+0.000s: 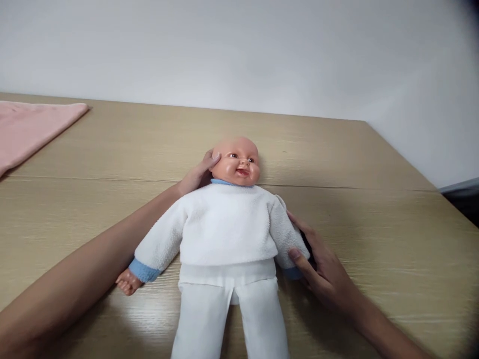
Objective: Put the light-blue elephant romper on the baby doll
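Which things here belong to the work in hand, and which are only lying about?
In hand: baby doll; left hand at its head; right hand holding its sleeve.
Lying about: pink cloth, far left on the table.

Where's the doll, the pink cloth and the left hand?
doll [224, 227], head view, front of its white sweater.
pink cloth [30, 132], head view, middle of the fabric.
left hand [195, 176], head view, back of the hand.

I get bright, soft, even light from overhead. The table [374, 224] carries a pale sheen near the bottom edge, and faint shadows hug the doll [224, 229]. The right corners darken; the edges bend and blur slightly.
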`<state>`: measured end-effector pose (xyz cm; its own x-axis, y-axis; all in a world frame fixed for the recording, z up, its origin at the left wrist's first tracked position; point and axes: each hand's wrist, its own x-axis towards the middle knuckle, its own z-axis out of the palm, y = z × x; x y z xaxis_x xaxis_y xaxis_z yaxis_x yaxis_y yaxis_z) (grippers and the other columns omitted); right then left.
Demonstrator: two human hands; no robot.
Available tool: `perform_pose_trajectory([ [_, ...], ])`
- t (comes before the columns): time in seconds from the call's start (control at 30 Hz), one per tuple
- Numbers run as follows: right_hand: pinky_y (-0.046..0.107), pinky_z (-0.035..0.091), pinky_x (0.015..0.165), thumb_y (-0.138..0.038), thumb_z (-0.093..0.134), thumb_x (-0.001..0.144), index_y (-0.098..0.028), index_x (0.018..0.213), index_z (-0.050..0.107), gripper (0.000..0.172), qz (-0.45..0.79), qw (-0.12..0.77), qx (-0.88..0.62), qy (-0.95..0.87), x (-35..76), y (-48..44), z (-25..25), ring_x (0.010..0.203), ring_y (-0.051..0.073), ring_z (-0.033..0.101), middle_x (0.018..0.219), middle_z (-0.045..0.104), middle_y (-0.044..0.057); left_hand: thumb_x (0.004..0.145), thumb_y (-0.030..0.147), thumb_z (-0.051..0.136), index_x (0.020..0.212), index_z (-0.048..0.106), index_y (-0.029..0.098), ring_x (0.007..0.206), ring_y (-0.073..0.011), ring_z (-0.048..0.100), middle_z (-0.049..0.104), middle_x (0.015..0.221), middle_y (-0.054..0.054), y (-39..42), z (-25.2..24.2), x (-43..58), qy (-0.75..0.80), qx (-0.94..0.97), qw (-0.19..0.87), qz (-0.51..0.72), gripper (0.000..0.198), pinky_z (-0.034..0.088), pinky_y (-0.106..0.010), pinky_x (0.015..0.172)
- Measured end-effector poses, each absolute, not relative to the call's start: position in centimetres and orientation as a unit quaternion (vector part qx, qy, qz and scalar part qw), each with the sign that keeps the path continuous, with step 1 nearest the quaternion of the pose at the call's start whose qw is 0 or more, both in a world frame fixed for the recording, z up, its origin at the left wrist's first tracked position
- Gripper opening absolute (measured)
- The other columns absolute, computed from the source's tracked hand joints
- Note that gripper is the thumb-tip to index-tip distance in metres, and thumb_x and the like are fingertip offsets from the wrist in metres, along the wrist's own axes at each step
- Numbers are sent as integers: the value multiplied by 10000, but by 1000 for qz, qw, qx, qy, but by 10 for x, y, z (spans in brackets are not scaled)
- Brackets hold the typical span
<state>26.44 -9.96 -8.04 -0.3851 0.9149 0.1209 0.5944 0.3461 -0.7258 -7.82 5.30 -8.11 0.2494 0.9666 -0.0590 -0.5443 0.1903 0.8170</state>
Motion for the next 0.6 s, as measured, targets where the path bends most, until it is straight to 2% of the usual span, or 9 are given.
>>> perform_pose_trajectory([
  [0.27,512,539,1290,-460,576,1158,-416,1785,349,668,303,259,-489,-776,267,-100,-79,1627,343,557,1782,548,72,976,503,839,1366,722,298,1547,-364,627,757,1528,-53,53,-80,-80,314,364,706,521,457,457,-539,1343],
  [0.5,481,534,1283,-466,586,1154,-409,1766,373,650,290,259,-493,-778,266,-98,-79,1567,328,617,1761,575,68,959,527,873,1512,622,294,1651,-385,498,651,1653,-61,52,-82,-78,330,392,665,543,650,412,-524,1388],
  [0.6,485,527,1282,-470,588,1155,-381,1759,387,642,289,261,-491,-779,265,-97,-79,1569,333,612,1758,576,85,970,536,854,1512,614,275,1635,-389,512,646,1654,-80,53,-83,-78,330,402,663,538,648,436,-515,1371],
])
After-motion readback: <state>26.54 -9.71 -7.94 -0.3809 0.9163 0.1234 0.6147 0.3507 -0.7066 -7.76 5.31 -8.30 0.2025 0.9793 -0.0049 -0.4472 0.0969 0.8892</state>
